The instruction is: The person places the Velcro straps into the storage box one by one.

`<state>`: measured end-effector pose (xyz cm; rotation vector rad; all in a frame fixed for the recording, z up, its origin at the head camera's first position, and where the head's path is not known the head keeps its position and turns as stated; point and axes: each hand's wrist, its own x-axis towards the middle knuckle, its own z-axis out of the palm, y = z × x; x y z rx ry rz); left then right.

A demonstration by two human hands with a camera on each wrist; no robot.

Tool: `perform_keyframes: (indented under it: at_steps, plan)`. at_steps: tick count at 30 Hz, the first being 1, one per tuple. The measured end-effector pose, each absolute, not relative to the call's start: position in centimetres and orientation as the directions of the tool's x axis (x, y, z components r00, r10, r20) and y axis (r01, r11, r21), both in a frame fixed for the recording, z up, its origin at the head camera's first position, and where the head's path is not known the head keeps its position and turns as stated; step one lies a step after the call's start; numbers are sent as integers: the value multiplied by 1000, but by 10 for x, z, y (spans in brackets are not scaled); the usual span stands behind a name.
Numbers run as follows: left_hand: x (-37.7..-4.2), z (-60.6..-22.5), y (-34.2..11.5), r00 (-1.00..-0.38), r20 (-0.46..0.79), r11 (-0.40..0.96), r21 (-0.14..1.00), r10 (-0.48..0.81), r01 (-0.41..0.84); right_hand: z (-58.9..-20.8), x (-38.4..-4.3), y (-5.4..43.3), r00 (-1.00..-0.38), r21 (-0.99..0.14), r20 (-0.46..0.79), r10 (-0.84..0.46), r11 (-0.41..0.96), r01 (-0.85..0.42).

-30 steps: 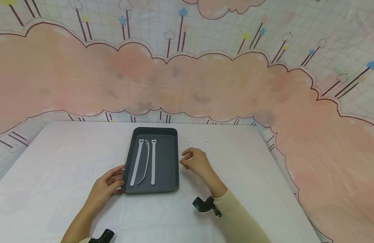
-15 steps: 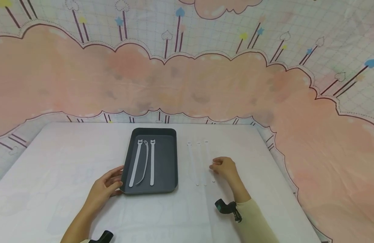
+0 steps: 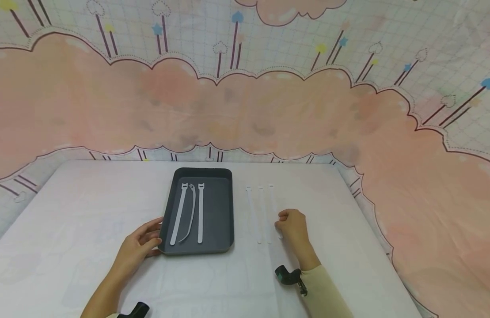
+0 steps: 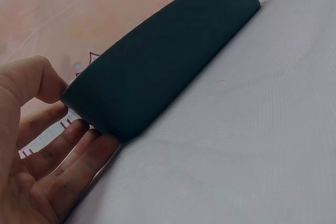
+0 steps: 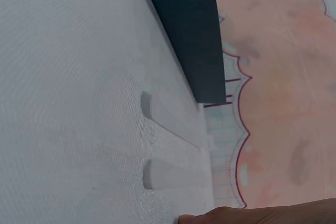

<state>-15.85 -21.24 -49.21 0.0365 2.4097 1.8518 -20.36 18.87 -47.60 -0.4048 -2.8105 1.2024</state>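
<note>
A dark grey tray (image 3: 217,212) stands on the table and holds three white cable straps with slotted heads, one of them a curved strap (image 3: 192,207). My left hand (image 3: 135,245) rests against the tray's left wall near its front corner; in the left wrist view the fingers touch the wall (image 4: 152,72) from outside. Right of the tray, three more white straps lie side by side, faint against the cloth. My right hand (image 3: 294,227), fingers curled, is at the rightmost strap (image 3: 271,194). Whether it pinches that strap is hidden. The right wrist view shows two rounded strap ends (image 5: 152,174).
A white cloth covers the table (image 3: 89,198). Behind it hangs a peach and white patterned backdrop (image 3: 229,110). Black wrist cameras sit on both arms, one by the right sleeve (image 3: 326,287).
My right hand has moved right, away from the tray's side, to the rightmost strap, then dipped slightly. My left hand and the straps in the tray stay put.
</note>
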Motion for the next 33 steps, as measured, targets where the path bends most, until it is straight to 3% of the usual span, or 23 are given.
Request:
perform_keyframes:
  at_steps: [26,33]
  plan:
    - [-160,-488,-213,-993,-91,267,961,76,-68,-468,-211,184,-976,-713,-44,214,677,181]
    - [-161,-487,-213,-993,-96,275,959,74,-72,-465,-216,196,-970,-745,-146,195,624,238]
